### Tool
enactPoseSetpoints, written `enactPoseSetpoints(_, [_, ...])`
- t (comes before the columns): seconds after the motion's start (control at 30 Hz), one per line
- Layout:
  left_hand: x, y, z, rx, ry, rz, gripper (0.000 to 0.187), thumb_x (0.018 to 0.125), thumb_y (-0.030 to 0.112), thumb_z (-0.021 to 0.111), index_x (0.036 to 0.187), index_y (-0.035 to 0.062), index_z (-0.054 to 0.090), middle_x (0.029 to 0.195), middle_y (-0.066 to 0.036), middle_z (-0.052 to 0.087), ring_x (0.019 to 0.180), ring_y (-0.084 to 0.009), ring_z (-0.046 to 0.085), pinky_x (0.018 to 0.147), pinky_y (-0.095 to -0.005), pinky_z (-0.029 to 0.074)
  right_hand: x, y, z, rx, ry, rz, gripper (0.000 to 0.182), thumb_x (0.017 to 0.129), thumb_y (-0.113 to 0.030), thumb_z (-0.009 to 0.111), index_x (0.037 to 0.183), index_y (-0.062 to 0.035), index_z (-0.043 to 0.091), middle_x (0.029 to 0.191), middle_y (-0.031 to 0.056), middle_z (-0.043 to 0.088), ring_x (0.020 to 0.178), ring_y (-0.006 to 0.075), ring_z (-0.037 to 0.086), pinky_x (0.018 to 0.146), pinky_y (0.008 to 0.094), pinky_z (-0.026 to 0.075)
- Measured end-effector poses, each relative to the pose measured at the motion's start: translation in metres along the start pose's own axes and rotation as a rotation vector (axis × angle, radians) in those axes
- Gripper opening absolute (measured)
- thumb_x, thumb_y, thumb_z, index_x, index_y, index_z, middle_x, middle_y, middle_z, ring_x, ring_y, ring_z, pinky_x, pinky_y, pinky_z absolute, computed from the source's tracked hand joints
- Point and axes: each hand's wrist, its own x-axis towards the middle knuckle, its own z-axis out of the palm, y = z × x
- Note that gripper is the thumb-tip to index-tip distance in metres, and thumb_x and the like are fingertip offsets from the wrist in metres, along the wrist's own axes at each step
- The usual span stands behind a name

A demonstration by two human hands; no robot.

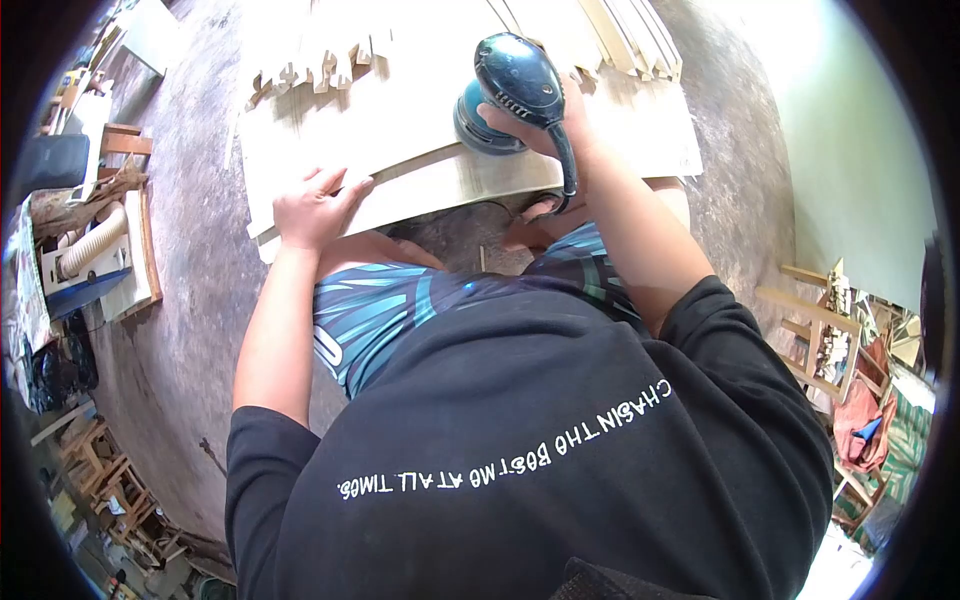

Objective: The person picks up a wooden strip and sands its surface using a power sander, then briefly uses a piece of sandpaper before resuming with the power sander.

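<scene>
My right hand (pixel 570 118) is wrapped around the body of an electric sander (pixel 515 75), a dark, glossy tool with a teal lower part and a cord curving down from its back. The sander's base sits on a pale wooden board (pixel 440 180) that lies along the near edge of the work surface. At the board's left end, my left hand (pixel 312 208) grips its edge, thumb and fingertips on top. The sander's underside is hidden from me.
Several cut wooden pieces (pixel 320 70) lie at the far left of the work surface, with long strips (pixel 630 40) at the far right. A ribbed hose (pixel 92 240) stands on the left. Wooden frames (pixel 825 330) and a red cloth (pixel 862 410) are on the right.
</scene>
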Motion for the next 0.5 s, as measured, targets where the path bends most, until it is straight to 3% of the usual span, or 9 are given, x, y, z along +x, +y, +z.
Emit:
enactPoseSetpoints(0.33, [-0.001,0.001,0.001,0.007,-0.036,-0.074,0.038,0.080,0.050,0.089,0.095,0.0153,0.083,0.080,-0.003,0.074,0.072,-0.0246,0.074,0.063,-0.0376,0.058,-0.003,-0.023,0.030,0.229,-0.045,-0.076,0.056,0.077,-0.043,0.094,0.120,-0.0120,0.074,0.111,0.0074,0.078,0.103,0.0200,0.074,0.092,0.0376,0.059])
enactPoseSetpoints(0.43, [-0.001,-0.003,0.002,0.013,-0.046,-0.067,0.038,0.080,0.049,0.089,0.097,0.0150,0.083,0.081,-0.004,0.075,0.073,-0.0248,0.074,0.064,-0.0381,0.058,-0.001,-0.023,0.057,0.318,0.007,-0.136,0.066,0.076,-0.046,0.093,0.128,-0.0129,0.069,0.114,0.0095,0.077,0.104,0.0209,0.074,0.095,0.0377,0.059])
enactPoseSetpoints(0.5, [-0.001,-0.004,0.004,0.010,-0.046,-0.057,0.039,0.080,0.050,0.088,0.097,0.0158,0.083,0.081,-0.003,0.075,0.073,-0.0250,0.074,0.064,-0.0383,0.058,0.003,-0.029,0.071,0.329,-0.044,-0.131,0.081,0.069,-0.038,0.097,0.139,-0.0132,0.064,0.116,0.0101,0.077,0.106,0.0220,0.074,0.097,0.0377,0.057])
